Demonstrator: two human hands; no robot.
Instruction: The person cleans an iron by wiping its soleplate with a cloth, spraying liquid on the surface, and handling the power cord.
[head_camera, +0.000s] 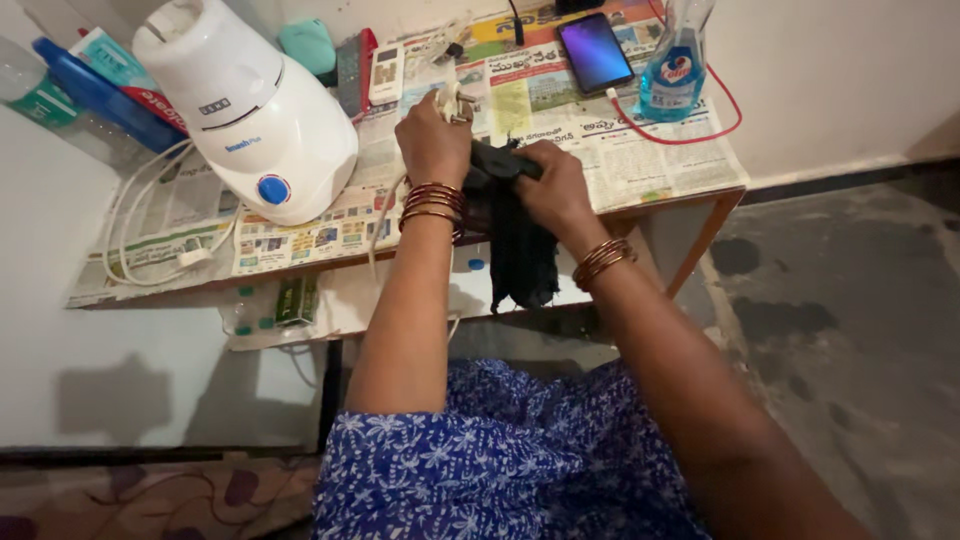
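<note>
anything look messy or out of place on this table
Mostly cords. The mixer base's white cord sprawls in loose loops to the table's front edge, and a red cable loops around the spray bottle. A dark cloth, held by both hands, droops over the edge.

The person wears a blue garment (500, 460) with a small white flower print. On the left wrist sit red and gold bangles (433, 203); on the right wrist, thin copper-coloured bangles (603, 259). Both forearms are bare.

Spray bottle (676, 60) top beyond upper edge
</note>
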